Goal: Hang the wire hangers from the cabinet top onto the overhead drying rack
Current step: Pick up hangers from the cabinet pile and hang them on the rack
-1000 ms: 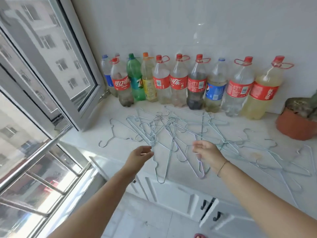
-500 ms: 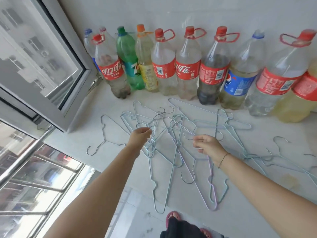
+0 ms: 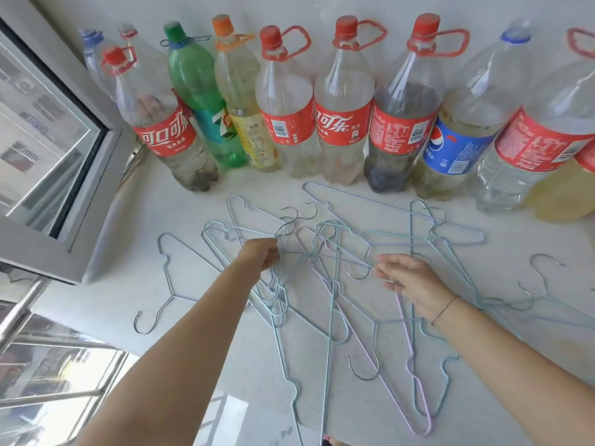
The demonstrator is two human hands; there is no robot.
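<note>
Several thin wire hangers (image 3: pixel 333 317), pale blue with one pink, lie tangled on the white cabinet top (image 3: pixel 106 294). One hanger (image 3: pixel 167 284) lies apart at the left and more hangers (image 3: pixel 544 284) sit at the right. My left hand (image 3: pixel 260 255) rests on the pile's left side, fingers curled around wires just below a cluster of hooks. My right hand (image 3: pixel 412 281) is on the pile's right side, fingertips and thumb pinched on a wire. The overhead drying rack is out of view.
A row of several large plastic bottles (image 3: pixel 286 123) stands along the back wall behind the hangers. An open window sash (image 3: pixel 80 201) juts in at the left, beside the cabinet's edge. The floor shows below the front edge.
The view has moved closer and lower over the cabinet. Both hands have reached forward into the hanger pile and their fingers have come down onto the wires.
</note>
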